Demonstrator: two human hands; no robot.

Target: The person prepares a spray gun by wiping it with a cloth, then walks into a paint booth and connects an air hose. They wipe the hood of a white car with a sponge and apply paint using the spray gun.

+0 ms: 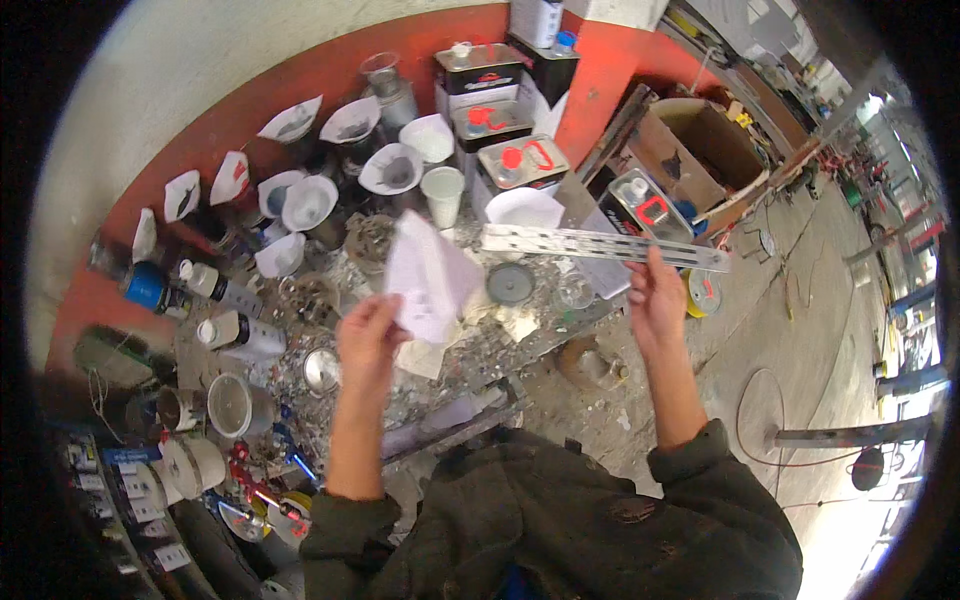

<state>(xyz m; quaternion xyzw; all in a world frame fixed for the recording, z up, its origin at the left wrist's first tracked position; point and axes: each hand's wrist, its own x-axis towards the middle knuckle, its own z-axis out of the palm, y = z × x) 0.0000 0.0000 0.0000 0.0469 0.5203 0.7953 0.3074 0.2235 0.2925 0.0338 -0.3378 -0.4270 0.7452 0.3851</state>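
My left hand (372,335) is closed on the edge of a white paper paint strainer (428,285), folded flat into a cone shape and held above the cluttered bench. My right hand (655,298) grips the right part of a long, flat slotted mixing stick (600,247). The stick points left across the bench, and its far-left end looks coated white. Beneath it, a round dark grey lid (510,284) lies on the bench. A pale paper cup (442,195) stands behind the strainer.
Several cups topped with paper strainers (390,170) line the wall. Metal cans (522,160) are stacked at the back, with another can (645,205) at the bench's right end. A cardboard box (695,150) sits beyond. On the left are bottles (240,335) and a tub (240,405).
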